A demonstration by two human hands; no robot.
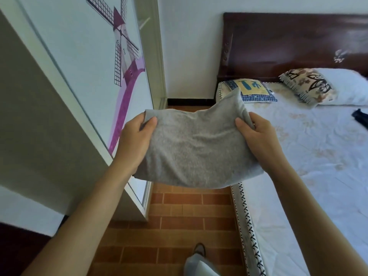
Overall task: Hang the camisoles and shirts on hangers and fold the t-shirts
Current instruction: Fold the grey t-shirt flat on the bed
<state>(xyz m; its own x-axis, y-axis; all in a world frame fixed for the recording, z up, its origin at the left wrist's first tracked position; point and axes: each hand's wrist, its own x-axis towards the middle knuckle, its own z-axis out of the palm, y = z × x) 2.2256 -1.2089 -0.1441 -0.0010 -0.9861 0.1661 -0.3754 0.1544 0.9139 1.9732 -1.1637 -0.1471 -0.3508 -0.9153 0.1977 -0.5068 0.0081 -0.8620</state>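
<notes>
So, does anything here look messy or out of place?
Nothing is spilled or damaged. Both hands, left hand and right hand, hold a folded grey garment in the air. A dark item lies loose on the bed.

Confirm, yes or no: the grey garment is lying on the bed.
No: both hands, left hand and right hand, hold the grey garment up in the air.

A home bedroom: a made bed [318,156] with pillows [342,86], dark wooden headboard [288,42], sliding wardrobe [83,62].
</notes>
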